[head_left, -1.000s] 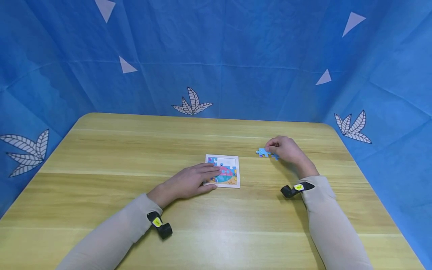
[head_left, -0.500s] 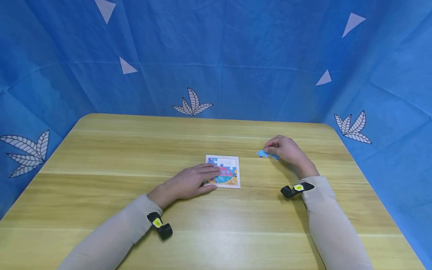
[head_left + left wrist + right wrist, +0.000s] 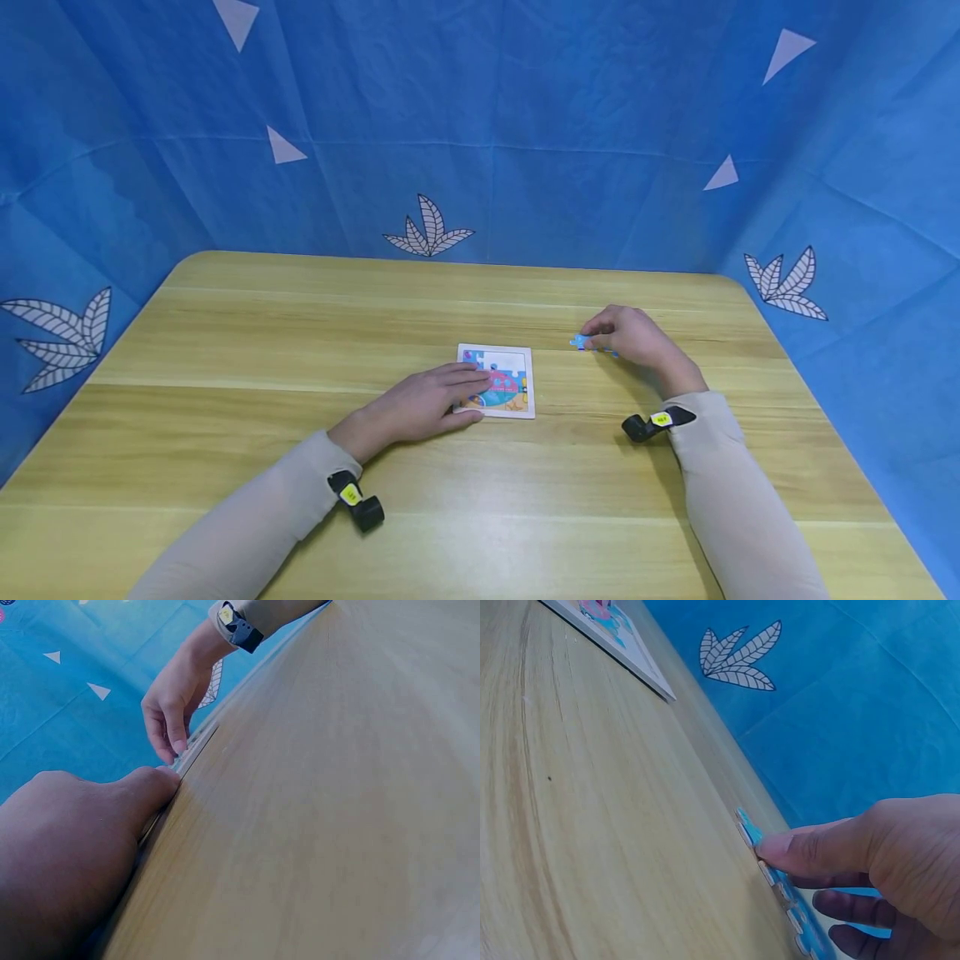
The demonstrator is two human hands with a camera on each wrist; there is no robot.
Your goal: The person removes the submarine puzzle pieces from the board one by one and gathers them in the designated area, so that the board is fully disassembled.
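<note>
A small square jigsaw puzzle (image 3: 530,400) with a white frame lies mid-table. It has a pink and teal picture in its lower part and a bare white patch at the upper right. My left hand (image 3: 423,402) rests across its left side, fingers extended, thumb by the lower edge. To the right, my right hand (image 3: 636,337) pinches a blue puzzle piece (image 3: 577,341) between thumb and fingers, low over the table. More blue pieces (image 3: 801,921) lie in a row under that hand in the right wrist view, partly hidden by the fingers.
The wooden table (image 3: 300,308) reaches back to a blue cloth (image 3: 360,100) printed with white leaves and triangles. Black wrist cameras are strapped on both sleeves, the left one (image 3: 367,512) just above the tabletop.
My right hand has shifted slightly left over the blue pieces, covering more of them, its thumb now at the leftmost piece. The left hand and the puzzle stay in place.
</note>
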